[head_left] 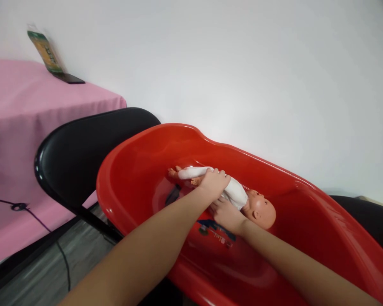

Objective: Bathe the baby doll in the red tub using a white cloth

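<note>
The baby doll [238, 193] lies along the red tub [130, 170], head rightward.

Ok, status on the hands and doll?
Left hand on baby doll's white garment. Right hand at its side. Doll lies in red tub. Nothing in the way.

A care-training room: doll [260, 208] in red baby bathtub [322, 216], pink-clothed table [35, 110].
</note>
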A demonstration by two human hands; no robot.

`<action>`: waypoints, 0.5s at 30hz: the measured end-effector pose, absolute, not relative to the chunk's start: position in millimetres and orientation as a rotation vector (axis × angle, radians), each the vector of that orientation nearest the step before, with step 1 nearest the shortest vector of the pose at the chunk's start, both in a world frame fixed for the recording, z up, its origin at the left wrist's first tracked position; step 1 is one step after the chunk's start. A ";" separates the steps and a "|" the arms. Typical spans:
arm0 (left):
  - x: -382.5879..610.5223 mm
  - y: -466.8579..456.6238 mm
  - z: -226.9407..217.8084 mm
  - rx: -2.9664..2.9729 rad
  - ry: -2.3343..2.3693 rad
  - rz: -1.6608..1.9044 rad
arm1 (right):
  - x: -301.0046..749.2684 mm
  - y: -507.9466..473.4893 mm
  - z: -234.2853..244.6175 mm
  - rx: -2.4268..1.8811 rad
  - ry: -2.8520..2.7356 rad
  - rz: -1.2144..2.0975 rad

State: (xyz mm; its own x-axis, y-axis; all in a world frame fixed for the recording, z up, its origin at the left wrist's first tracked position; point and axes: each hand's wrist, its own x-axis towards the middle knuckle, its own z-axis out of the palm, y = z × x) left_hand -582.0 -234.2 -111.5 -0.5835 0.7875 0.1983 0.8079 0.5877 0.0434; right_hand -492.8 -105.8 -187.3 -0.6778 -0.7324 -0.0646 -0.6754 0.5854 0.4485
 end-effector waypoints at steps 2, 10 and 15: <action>-581.6 -234.3 -109.7 -1.355 -2.666 -0.194 | -487.7 -89.8 -187.8 1.134 -2.728 -0.694; -580.5 -234.6 -104.0 -1.375 -2.699 -0.237 | -422.8 -17.2 -186.2 1.242 -2.605 -0.735; -580.0 -235.6 -103.8 -1.373 -2.701 -0.247 | -438.7 -63.8 -164.8 1.300 -2.533 -0.720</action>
